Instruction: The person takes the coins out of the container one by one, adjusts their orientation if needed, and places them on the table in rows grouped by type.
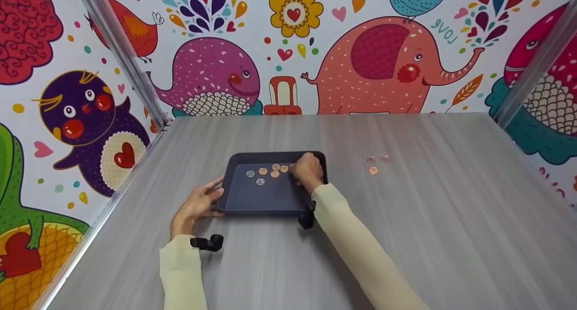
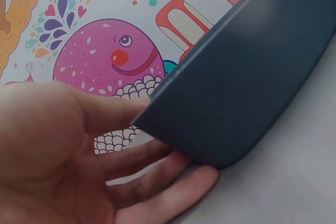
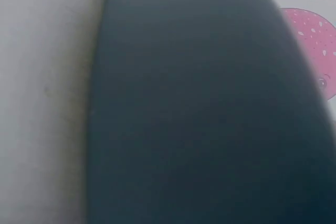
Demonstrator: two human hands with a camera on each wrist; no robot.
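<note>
A dark grey rectangular tray [image 1: 266,202] lies on the table with several coins on its floor, some copper [image 1: 263,171] and some silver [image 1: 260,182]. At its left end my left hand [image 1: 198,204] grips the wall; in the left wrist view the thumb is at the rim and the fingers [image 2: 173,195] reach along the underside. My right hand [image 1: 309,169] is low inside the far right corner, fingers curled and pointing down. A coin [image 1: 292,167] shows partly at its fingertips, the rest hidden by the hand. The tray's wall [image 3: 205,98] fills most of the right wrist view.
To the right of the tray, three coins lie on the grey table: a copper coin [image 1: 373,170] in front and two more coins [image 1: 384,159] behind. Printed wall panels [image 1: 288,93] stand along the table's back and sides, with metal posts [image 1: 532,66] at the corners.
</note>
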